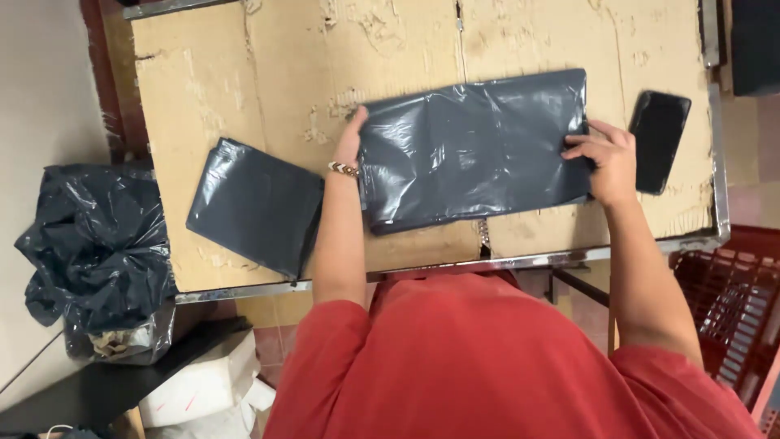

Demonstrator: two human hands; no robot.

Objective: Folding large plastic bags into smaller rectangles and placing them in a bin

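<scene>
A dark grey plastic mailer bag lies flat in the middle of a cardboard-covered table. My left hand rests at the bag's left edge, fingers tucked against it; a beaded bracelet sits on that wrist. My right hand grips the bag's right edge, fingers curled over the plastic. A stack of folded dark grey bags lies to the left of my left forearm, near the front edge.
A black phone lies on the table just right of my right hand. A full black rubbish bag stands on the floor at the left. A red plastic crate sits at the lower right.
</scene>
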